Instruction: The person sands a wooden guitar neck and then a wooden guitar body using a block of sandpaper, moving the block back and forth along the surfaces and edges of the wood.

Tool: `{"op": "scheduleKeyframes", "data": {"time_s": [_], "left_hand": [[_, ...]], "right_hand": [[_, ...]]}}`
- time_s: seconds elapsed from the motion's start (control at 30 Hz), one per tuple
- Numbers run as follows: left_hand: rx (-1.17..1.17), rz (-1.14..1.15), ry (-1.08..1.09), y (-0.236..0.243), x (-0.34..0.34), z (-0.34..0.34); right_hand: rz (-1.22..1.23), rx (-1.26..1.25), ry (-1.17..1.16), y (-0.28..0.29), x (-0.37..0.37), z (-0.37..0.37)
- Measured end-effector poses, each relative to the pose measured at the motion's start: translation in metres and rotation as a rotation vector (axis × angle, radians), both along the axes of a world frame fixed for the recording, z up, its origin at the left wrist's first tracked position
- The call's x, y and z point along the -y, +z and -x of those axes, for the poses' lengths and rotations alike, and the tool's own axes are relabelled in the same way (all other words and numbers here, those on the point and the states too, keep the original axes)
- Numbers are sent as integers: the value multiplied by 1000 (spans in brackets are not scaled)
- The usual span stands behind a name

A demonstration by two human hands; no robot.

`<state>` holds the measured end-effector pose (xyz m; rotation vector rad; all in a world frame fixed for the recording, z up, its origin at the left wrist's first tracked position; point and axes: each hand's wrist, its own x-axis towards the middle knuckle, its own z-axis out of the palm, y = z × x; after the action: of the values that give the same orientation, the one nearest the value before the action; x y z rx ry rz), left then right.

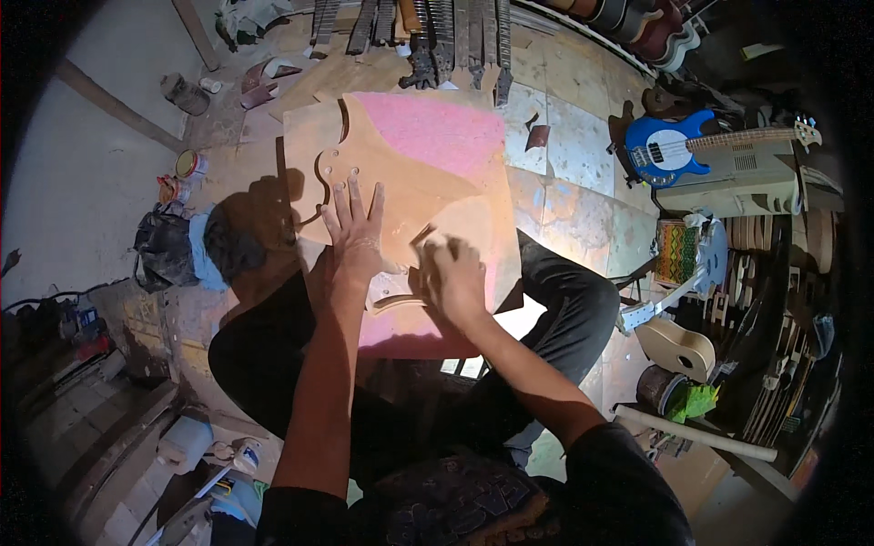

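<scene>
Your left hand [353, 232] is pressing flat, fingers spread wide, on unfinished wooden guitar body [401, 196]. Body is lying on pink foam pad [455, 136], resting across your lap, over tiled floor [574, 146]. Your right hand [452, 278] is curling around small sanding block [426, 238], holding it against body's lower edge, just beside left hand. Blue bass guitar [669, 146] is lying well apart at right. Row of guitar necks [437, 36] is lying beyond pad.
</scene>
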<state>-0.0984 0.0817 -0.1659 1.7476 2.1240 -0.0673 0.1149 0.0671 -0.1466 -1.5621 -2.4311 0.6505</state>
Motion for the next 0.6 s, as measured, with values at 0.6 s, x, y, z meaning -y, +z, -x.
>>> {"op": "scheduleKeyframes", "data": {"time_s": [0.6], "left_hand": [[78, -5, 7, 18, -2, -4]], "right_hand": [[-178, -30, -260, -9, -69, 3]]}}
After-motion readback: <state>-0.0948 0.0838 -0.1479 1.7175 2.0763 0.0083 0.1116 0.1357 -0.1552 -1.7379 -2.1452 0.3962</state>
